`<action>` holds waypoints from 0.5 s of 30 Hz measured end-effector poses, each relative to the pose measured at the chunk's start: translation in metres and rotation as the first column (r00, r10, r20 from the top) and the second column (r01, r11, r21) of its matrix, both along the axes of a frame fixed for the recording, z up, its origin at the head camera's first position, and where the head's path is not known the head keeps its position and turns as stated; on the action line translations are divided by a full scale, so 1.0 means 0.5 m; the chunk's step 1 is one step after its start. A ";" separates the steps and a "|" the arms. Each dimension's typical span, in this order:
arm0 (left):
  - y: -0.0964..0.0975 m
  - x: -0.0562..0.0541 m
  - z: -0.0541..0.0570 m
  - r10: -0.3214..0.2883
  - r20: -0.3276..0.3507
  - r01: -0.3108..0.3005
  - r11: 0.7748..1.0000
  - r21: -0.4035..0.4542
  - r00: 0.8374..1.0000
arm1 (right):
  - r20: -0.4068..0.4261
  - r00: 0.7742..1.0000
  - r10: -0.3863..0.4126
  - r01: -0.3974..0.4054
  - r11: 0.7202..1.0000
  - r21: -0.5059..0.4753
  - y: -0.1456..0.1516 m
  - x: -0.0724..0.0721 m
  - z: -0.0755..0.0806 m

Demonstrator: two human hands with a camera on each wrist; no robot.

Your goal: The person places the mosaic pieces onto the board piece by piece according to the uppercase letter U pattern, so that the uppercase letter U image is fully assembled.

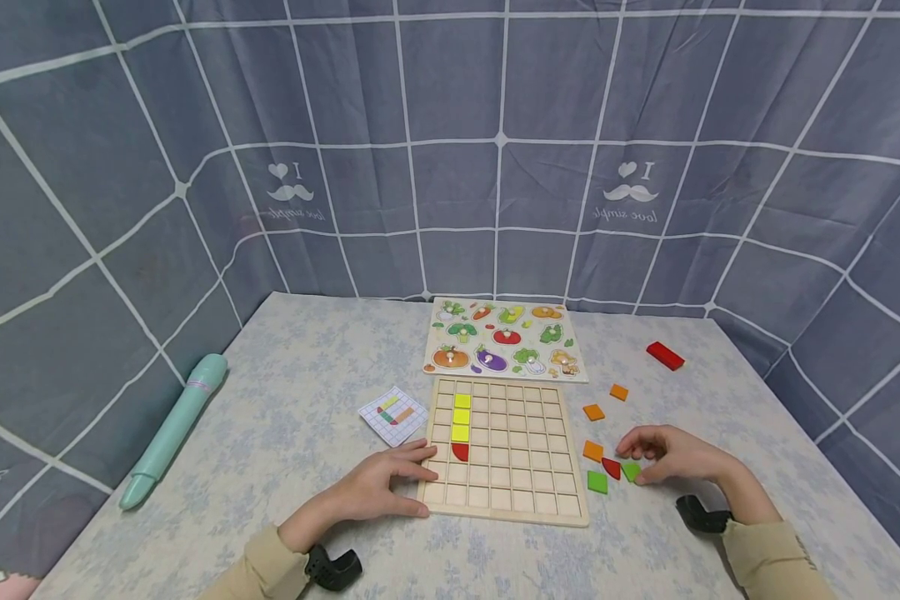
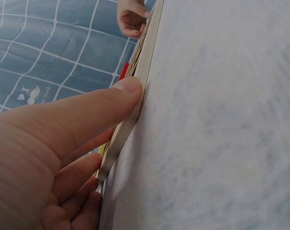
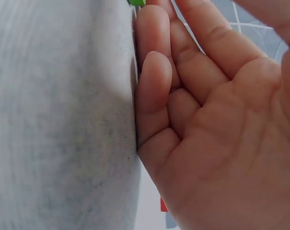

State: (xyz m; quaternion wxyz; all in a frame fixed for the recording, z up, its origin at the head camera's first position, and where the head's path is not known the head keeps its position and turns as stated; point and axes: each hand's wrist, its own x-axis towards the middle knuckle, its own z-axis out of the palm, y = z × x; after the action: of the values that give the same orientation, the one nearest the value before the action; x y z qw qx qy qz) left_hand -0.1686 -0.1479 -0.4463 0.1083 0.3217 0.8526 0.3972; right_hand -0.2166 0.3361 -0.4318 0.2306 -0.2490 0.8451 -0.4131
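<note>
In the head view, a wooden grid board [image 1: 521, 467] holds a column of yellow squares [image 1: 461, 417] with a red quarter-round tile [image 1: 460, 452] below them. My left hand [image 1: 378, 483] rests at the board's left edge, fingers fairly straight, and in the left wrist view its thumb [image 2: 128, 88] touches the side of the board. My right hand [image 1: 675, 454] is low over the table right of the board, fingers loosely bent. Its thumb is at a green square [image 1: 631, 472]; a gap shows between thumb and forefinger. Beside it lie another red quarter-round tile [image 1: 611, 468] and another green square [image 1: 597, 482].
Several orange squares [image 1: 593, 412] lie right of the board. A pattern card [image 1: 393, 417] is to its left, a vegetable puzzle [image 1: 506, 337] behind it. Farther out are a red block [image 1: 665, 356] and a long turquoise object [image 1: 174, 429]. Curtains surround the table.
</note>
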 end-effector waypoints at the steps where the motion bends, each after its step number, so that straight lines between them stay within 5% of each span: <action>1: 0.000 0.000 0.000 0.000 -0.001 0.000 1.000 0.000 1.000 | -0.004 1.000 -0.009 0.009 1.000 0.004 -0.001 0.000 0.000; 15: -0.001 0.000 -0.001 -0.005 0.003 0.005 1.000 0.007 1.000 | -0.044 0.993 -0.110 0.111 0.994 0.016 -0.012 0.000 -0.003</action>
State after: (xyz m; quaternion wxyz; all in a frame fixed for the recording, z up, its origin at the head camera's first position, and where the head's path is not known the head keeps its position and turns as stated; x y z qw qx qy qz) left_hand -0.1686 -0.1485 -0.4469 0.1097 0.3237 0.8502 0.4004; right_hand -0.2167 0.3302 -0.4335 0.1916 -0.2084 0.8661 -0.4119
